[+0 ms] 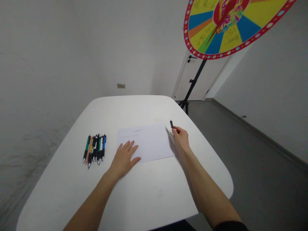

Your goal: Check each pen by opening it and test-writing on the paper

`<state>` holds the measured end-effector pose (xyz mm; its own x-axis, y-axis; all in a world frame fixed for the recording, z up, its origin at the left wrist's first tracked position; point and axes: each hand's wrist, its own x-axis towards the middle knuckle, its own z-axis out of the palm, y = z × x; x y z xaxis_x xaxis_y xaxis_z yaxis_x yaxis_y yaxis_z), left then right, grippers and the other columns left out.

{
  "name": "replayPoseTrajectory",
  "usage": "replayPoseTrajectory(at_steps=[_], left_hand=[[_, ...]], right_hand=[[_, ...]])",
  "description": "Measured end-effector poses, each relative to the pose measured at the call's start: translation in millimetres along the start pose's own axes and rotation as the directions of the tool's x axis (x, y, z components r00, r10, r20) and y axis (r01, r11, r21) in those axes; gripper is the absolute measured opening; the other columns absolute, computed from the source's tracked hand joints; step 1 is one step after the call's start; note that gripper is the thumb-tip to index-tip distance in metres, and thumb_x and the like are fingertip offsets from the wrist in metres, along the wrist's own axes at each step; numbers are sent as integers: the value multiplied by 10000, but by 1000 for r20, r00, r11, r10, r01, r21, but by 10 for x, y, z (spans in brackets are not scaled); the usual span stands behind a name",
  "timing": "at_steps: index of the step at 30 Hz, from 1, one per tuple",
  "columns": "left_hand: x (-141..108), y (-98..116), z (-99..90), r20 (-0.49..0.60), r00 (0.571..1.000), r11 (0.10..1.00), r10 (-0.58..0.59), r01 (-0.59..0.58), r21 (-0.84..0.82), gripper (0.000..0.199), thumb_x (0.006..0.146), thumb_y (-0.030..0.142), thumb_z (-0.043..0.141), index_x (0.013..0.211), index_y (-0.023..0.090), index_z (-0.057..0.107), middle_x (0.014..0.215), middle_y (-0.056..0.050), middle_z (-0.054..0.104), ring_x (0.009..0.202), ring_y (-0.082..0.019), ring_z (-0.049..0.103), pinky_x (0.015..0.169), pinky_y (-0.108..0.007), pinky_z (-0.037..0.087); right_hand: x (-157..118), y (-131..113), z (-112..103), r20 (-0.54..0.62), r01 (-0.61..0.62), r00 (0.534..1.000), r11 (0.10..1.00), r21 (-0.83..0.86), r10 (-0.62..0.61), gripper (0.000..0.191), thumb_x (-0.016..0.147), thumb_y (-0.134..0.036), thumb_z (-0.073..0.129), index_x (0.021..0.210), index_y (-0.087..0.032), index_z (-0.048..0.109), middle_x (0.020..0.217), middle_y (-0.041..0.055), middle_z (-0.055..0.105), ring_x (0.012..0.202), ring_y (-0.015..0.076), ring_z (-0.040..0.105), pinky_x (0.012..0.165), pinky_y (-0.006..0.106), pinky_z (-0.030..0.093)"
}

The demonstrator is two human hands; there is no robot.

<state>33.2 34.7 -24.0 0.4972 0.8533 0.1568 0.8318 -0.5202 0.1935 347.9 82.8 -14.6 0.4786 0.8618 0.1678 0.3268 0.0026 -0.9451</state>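
A white sheet of paper [154, 141] with a few faint printed lines near its top lies on the white table [154, 189]. My left hand [124, 158] rests flat over the sheet's lower left corner, fingers spread. Just off the paper's right edge, my right hand [181, 138] grips a dark pen [171, 124], whose upper end points away from me. The pen's lower part is mostly hidden by the fingers. To the left of the paper, several pens [95, 149] in green, pink, yellow, black and blue lie side by side in a bunch.
Beyond the table's far right corner stands a colourful prize wheel [226, 25] on a black tripod stand [194, 80]. Behind it is a white door [204, 77]. A wall [134, 48] runs close along the far side, and grey floor [252, 154] lies to the right.
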Motion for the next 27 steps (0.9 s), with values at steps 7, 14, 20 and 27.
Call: replayPoseTrajectory(at_steps=[7, 14, 20, 27], left_hand=[[2, -33, -52, 52, 999, 1000, -1, 0, 5, 529, 934, 485, 514, 1400, 232, 514, 1535, -109, 428, 1446, -302, 346, 1179, -560, 263], [-6, -56, -25, 29, 1000, 1000, 8, -8, -19, 515, 936, 487, 504, 1384, 234, 527, 1526, -111, 444, 1438, -304, 357, 1172, -568, 267], [34, -32, -226, -102, 992, 997, -72, 72, 2, 409, 940, 432, 485, 1230, 184, 631, 1299, -129, 630, 1199, -285, 555, 1014, -449, 449], [-37, -212, -607, -331, 798, 755, -503, 592, 281, 347, 916, 409, 453, 986, 150, 674, 1076, -163, 651, 1137, -342, 528, 895, -456, 437]], right_hand=[[-115, -60, 31, 223, 252, 965, 708, -659, -136, 270, 859, -199, 512, 976, -160, 752, 917, 132, 713, 818, 240, 647, 730, 326, 419], [-187, -130, 50, 241, 263, 963, 594, -760, -119, 251, 914, -240, 492, 934, -172, 733, 927, 133, 656, 741, 225, 639, 661, 325, 393], [-242, -179, 71, 153, 235, 971, 651, -722, -182, 306, 910, -318, 533, 1130, -175, 692, 1055, 140, 663, 848, 251, 655, 705, 336, 429], [-298, -221, 120, 205, 310, 951, 696, -648, -233, 308, 901, -351, 537, 1106, -191, 702, 1019, 112, 674, 834, 233, 644, 704, 328, 437]])
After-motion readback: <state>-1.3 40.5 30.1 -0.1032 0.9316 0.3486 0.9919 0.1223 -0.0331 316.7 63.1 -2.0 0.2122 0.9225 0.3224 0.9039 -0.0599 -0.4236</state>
